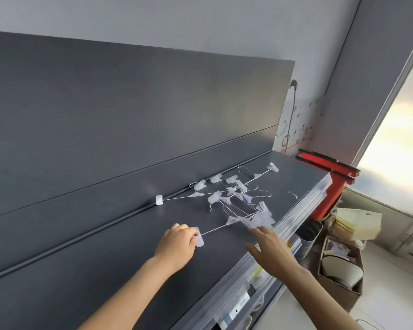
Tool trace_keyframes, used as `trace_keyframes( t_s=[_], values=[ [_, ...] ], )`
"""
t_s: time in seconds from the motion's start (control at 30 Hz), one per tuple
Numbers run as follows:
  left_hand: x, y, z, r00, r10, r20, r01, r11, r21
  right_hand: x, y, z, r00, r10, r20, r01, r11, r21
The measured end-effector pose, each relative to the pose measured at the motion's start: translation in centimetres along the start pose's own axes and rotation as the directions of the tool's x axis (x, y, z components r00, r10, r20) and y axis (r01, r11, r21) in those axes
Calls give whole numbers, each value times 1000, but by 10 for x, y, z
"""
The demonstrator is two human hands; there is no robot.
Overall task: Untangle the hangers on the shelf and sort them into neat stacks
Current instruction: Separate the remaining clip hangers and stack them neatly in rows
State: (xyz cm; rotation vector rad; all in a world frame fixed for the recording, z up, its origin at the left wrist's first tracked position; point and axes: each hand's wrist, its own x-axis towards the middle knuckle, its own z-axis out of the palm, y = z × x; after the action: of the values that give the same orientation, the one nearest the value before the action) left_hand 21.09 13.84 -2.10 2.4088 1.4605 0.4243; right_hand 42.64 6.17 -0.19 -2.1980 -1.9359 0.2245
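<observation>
**Desk:** What is pictured, and where does it lie?

**Caption:** A tangle of thin wire hangers with translucent white plastic clips (227, 194) is seen spread over a dark grey flat shelf (105, 258), beyond the fingertips of both hands. One hanger's end clip (199, 237) is pinched by the thumb and curled fingers of the left hand (177, 244). Its wire runs away from those fingers into a knot of clips (260, 219) at the shelf's front edge.

**Desk:** And the other hand?

**Caption:** The right hand (270, 251) is shown released, its fingers straight and spread with nothing held. Its fingertips (255, 231) are just short of the knot.

**Desk:** How is the step judged best done?

**Caption:** The pinched clip is probably best held low and drawn gently back toward the wrist. Meanwhile the knot can be pressed flat under the spread right fingers, so that a single hanger is freed. A hard pull is to be avoided. The hooks appear interlocked, and the whole heap could be dragged along or tipped over the front edge just right of those fingers. No stack is yet seen formed, and the bare shelf left of the pinching fingers could be used for the first.

**Desk:** Anything further out?

**Caption:** A red plastic bin (329, 184) and a brown cardboard box (341, 270) are visible well right of the right fingers, past the shelf's end.
</observation>
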Motion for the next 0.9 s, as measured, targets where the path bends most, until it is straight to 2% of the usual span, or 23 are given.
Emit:
trace_keyframes(
  t_s=[0.23, 0.43, 0.57, 0.67, 0.73, 0.8, 0.9],
  values=[
    [59, 8, 29, 999, -39, 20, 39, 999, 13, 61, 53, -2, 998, 67, -21, -65, 996, 63],
    [113, 10, 39, 988, -130, -89, 134, 990, 44, 113, 76, -5, 997, -54, 47, 50, 996, 70],
    [146, -5, 37, 958, -219, -184, 245, 960, 138, 143, 75, 2, 979, -130, 156, 121, 990, 68],
    [161, -16, 36, 929, -356, -103, 371, 892, 259, 157, 62, 6, 964, -188, 189, 178, 982, 69],
    [163, -18, 37, 913, -406, -44, 399, 867, 299, 166, 49, 6, 961, -184, 206, 172, 982, 75],
    [161, -18, 40, 914, -404, -26, 397, 883, 250, 179, 37, 12, 961, -138, 240, 116, 988, 105],
    [152, -19, 43, 888, -460, 5, 460, 887, -41, 194, 25, 26, 947, -34, 319, -39, 975, 221]
  ],
)
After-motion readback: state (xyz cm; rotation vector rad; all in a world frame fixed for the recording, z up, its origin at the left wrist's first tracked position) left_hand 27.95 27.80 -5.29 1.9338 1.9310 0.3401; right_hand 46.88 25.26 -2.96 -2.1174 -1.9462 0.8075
